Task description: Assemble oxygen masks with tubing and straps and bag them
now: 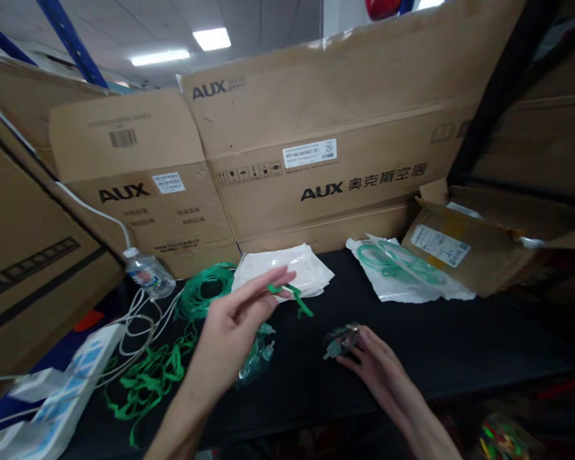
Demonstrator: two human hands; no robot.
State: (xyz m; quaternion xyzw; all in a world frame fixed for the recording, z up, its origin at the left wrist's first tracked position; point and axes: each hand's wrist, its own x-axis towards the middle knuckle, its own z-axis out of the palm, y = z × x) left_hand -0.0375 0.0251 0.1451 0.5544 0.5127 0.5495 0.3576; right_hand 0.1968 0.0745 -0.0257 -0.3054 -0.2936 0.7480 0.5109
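My left hand [237, 316] pinches a short green elastic strap [303, 303], whose ends hang past the fingertips. To its right, my right hand [378, 364] grips a clear plastic face mask [344, 338] with a pale green connector, held low above the black tabletop. Partly hidden behind my left wrist are more clear masks [255, 365] with similar connectors. Farther left lies a tangled heap of green straps [160, 370]. Behind that heap is a coil of green tubing [206, 291].
White pouches [292, 262] lie at the back, and a pouch with green tubing [397, 268] leans by an opened carton [453, 239]. A power strip [79, 383], white cables and a clear bottle [148, 275] occupy the left. Tall cardboard [326, 115] walls the back.
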